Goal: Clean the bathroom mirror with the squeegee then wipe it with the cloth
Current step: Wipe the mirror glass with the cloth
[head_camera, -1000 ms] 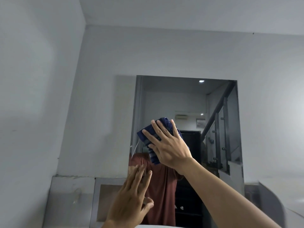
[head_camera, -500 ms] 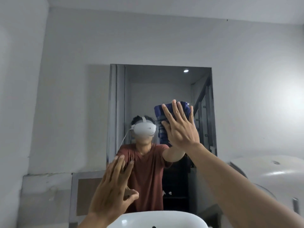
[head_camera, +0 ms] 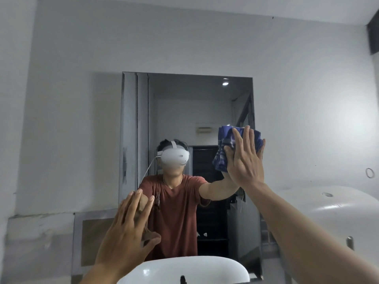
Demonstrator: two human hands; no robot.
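Observation:
The rectangular mirror [head_camera: 184, 111] hangs on the grey wall straight ahead. My right hand [head_camera: 245, 160] presses a blue checked cloth [head_camera: 224, 146] flat against the glass at the mirror's right edge, about mid-height, fingers spread over the cloth. My left hand [head_camera: 128, 230] rests at the mirror's lower left corner with fingers apart and holds nothing. The glass reflects a person in a red shirt and a white headset. No squeegee is in view.
A white washbasin [head_camera: 182, 269] sits directly below the mirror. A large white rounded fixture [head_camera: 332, 214] stands at the right. A recessed niche [head_camera: 92, 238] is set in the wall at lower left. A plain wall closes the left side.
My right hand has slid the cloth rightward across the glass, from the middle to the right edge. The view has tilted down, so the washbasin shows. My left hand stays at the lower left corner.

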